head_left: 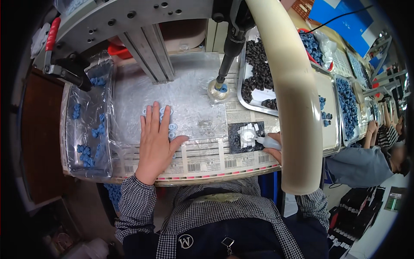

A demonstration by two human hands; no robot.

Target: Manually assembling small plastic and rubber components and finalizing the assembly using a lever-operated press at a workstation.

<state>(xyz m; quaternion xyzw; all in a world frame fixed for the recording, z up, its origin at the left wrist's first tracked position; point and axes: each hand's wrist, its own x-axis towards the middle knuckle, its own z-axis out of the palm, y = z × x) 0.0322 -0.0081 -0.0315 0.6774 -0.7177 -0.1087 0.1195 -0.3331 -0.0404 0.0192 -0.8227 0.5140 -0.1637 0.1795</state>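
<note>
My left hand (154, 146) lies flat on the newspaper-covered bench edge and metal plate, fingers stretched out. Several small light-blue rings (173, 127) show beside and between its fingers. My right hand (273, 152) grips a translucent squeeze bottle (269, 143), partly hidden behind a thick cream tube. The bottle's nozzle points left at a round white piece (247, 135), set among white strips on a dark square block (234, 145). Farther back, a blue part (223, 88) sits on a round metal seat (214, 95) under the tip of a black press rod (227, 60).
The cream tube (297, 86) hangs over the right side. A tray of black parts (258, 64) stands behind it. A plastic-lined tray (88, 129) at left holds blue parts. A metal column (148, 54) and a red-handled clamp (52, 36) rise at the back. Other people work far right.
</note>
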